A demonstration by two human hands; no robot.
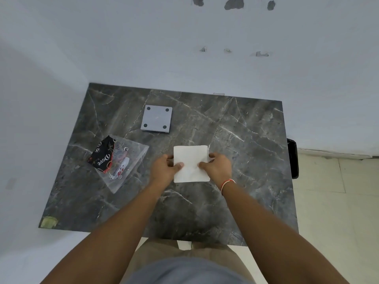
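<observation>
A white folded paper napkin lies over the middle of the dark marble table. My left hand pinches its left edge, thumb on top of the paper. My right hand pinches its right edge the same way, with a red and white thread band on that wrist. Whether the napkin rests on the table or is lifted slightly off it, I cannot tell.
A clear plastic packet with a black and red printed label lies left of the napkin. A grey square plate with four dark corner dots sits farther back. White walls bound the table's back and left. A black object stands off the right edge.
</observation>
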